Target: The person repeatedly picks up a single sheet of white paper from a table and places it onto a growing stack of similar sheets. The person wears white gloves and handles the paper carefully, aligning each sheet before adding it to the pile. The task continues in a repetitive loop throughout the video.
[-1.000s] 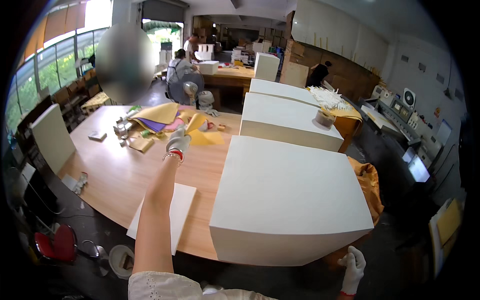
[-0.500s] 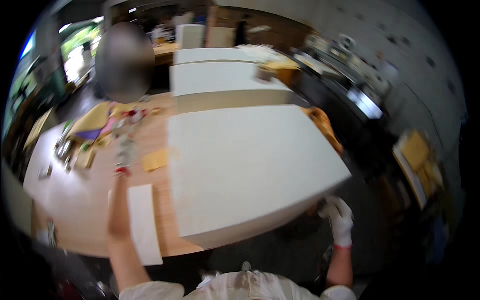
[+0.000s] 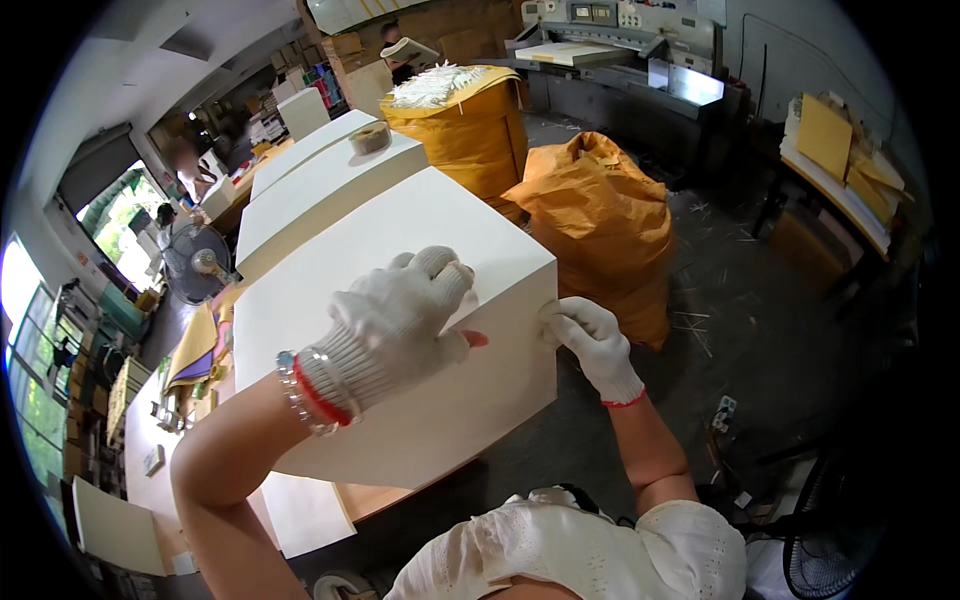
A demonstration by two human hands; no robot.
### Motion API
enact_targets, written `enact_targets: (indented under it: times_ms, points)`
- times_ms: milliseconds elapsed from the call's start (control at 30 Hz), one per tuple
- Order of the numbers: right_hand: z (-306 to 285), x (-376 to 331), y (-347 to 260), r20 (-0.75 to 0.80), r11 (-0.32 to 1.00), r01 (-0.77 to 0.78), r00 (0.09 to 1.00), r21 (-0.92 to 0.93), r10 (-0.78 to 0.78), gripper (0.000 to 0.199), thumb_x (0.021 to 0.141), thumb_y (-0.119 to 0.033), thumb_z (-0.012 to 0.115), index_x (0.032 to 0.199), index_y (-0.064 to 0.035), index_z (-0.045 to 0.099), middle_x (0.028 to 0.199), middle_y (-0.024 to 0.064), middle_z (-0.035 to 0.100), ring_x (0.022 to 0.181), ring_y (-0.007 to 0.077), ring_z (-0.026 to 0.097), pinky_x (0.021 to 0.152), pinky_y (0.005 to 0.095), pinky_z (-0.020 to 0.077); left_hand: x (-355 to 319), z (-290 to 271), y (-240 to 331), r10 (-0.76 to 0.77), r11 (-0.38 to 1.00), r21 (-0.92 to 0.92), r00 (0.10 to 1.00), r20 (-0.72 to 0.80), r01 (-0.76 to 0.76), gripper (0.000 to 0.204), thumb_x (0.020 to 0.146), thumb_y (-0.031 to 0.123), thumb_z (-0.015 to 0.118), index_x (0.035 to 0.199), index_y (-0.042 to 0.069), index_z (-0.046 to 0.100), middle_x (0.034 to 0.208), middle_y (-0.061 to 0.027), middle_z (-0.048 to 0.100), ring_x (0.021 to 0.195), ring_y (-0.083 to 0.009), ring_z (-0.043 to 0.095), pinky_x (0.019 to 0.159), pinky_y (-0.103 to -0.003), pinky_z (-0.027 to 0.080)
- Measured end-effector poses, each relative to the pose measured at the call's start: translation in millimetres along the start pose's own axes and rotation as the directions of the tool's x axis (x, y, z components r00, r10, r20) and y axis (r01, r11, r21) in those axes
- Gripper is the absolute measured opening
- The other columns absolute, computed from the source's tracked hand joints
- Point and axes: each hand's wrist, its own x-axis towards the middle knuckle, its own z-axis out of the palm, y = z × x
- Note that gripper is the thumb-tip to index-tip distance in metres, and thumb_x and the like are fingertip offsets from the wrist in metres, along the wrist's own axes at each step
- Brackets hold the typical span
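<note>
A tall block of white paper (image 3: 510, 245), seemingly a stack of sheets, stands on the table in front of me. Above its near top edge is my left hand (image 3: 395, 315) in a white knit glove, fingers bent and thumb held apart, the thumb's bare tip pointing right. I see nothing between that thumb and the fingers. At the right front corner of the stack, my right hand (image 3: 597, 350), also gloved, pinches the paper's edge between thumb and fingers. A clear beaded bracelet (image 3: 300, 395) circles my left wrist.
More white paper stacks (image 3: 330, 185) stand behind, with a tape roll (image 3: 370, 138) on one. Orange sacks (image 3: 600, 230) fill the floor at right, one heaped with paper strips. A fan (image 3: 200, 262) stands far left. Loose sheets (image 3: 305, 515) lie on the wooden table (image 3: 375, 500).
My view has swung to the right. My left hand has come from the tabletop onto the stack's near edge. My right hand has risen to its right front corner.
</note>
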Motion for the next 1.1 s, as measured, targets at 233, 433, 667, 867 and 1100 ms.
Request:
enact_targets:
  times_ms: [233, 433, 667, 867, 1100]
  points:
    - [-7.7, 1.4, 4.7, 0.041, 0.998, -0.003, 0.999, 0.062, 0.001, 0.019, 0.095, -0.008, 0.056, 0.109, 0.0024, 0.062, 0.090, 0.0015, 0.065, 0.077, 0.0050, 0.058, 0.070, 0.0204, 0.0482, 17.1, 2.5, -6.8, -0.060, 0.990, -0.120, 0.986, 0.154, 0.079, 0.032, 0.072, 0.021, 0.081, 0.094, 0.003, 0.066, 0.102, -0.0083, 0.067, 0.092, -0.0264, 0.066, 0.076, -0.034, 0.054]
    - [-7.7, -1.4, -11.3, 0.124, 0.997, -0.007, 0.992, 0.072, -0.002, 0.018, 0.093, -0.003, 0.055, 0.108, 0.0035, 0.063, 0.091, 0.0031, 0.065, 0.082, 0.0068, 0.060, 0.073, 0.0208, 0.0477, 22.3, -3.8, -14.8, -0.095, 0.967, -0.212, 0.970, 0.222, 0.143, 0.033, 0.075, 0.015, 0.080, 0.102, 0.002, 0.068, 0.101, -0.0082, 0.068, 0.089, -0.0214, 0.066, 0.079, -0.030, 0.052]
    - [0.3, 4.3, -18.7, 0.234, 0.989, 0.104, 0.964, 0.103, -0.126, 0.020, 0.091, 0.000, 0.059, 0.111, 0.0027, 0.063, 0.090, 0.0003, 0.064, 0.081, 0.0043, 0.059, 0.070, 0.0192, 0.0482, 25.3, -3.7, -15.4, -0.144, 0.936, -0.278, 0.955, 0.260, 0.216, 0.034, 0.074, 0.015, 0.081, 0.103, 0.002, 0.069, 0.103, -0.0081, 0.068, 0.091, -0.0203, 0.066, 0.080, -0.030, 0.051]
    - [-1.1, 4.1, -13.1, 0.239, 0.982, 0.130, 0.958, 0.137, -0.160, 0.021, 0.091, 0.002, 0.058, 0.112, 0.0030, 0.063, 0.096, 0.0034, 0.066, 0.086, 0.0057, 0.060, 0.073, 0.0200, 0.0494, 25.5, -4.2, -14.7, -0.159, 0.935, -0.271, 0.954, 0.253, 0.227, 0.034, 0.074, 0.015, 0.081, 0.102, 0.002, 0.069, 0.102, -0.0087, 0.069, 0.091, -0.0203, 0.066, 0.080, -0.030, 0.051]
    - [-2.3, 1.0, -15.6, 0.243, 0.986, 0.118, 0.959, 0.121, -0.145, 0.020, 0.091, 0.001, 0.058, 0.111, 0.0030, 0.063, 0.096, 0.0042, 0.066, 0.086, 0.0066, 0.061, 0.074, 0.0203, 0.0496, 23.6, 1.2, -19.7, -0.122, 0.935, -0.302, 0.969, 0.214, 0.185, 0.035, 0.073, 0.016, 0.082, 0.102, 0.001, 0.070, 0.101, -0.0091, 0.069, 0.091, -0.0204, 0.066, 0.080, -0.030, 0.052]
